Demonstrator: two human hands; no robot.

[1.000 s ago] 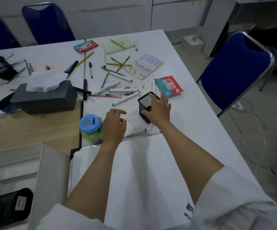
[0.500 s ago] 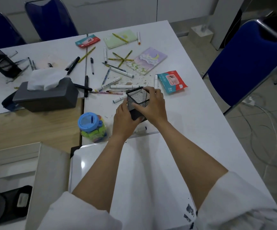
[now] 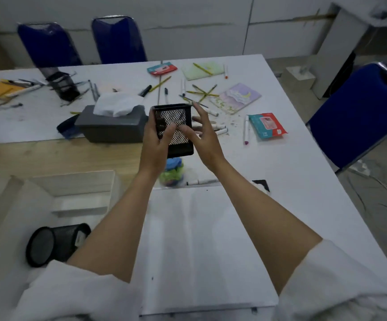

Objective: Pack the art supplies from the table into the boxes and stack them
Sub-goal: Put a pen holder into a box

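Note:
I hold a black square mesh pen holder upright in the air above the table. My left hand grips its left side, with fingers curled over the front mesh. My right hand is at its right side, thumb touching the mesh and fingers spread straight. Markers and pencils lie scattered on the white table beyond. An open white box stands at the left, and a round black mesh cup lies on its side in it.
A white box lid lies right in front of me. Close by are a grey tissue box, a blue-lidded jar, a wipes packet and a notebook. Another mesh holder stands back left. A blue chair is right.
The mesh holder has been lifted off the table and raised. My left hand has taken hold of it, and my right hand's fingers have straightened off it.

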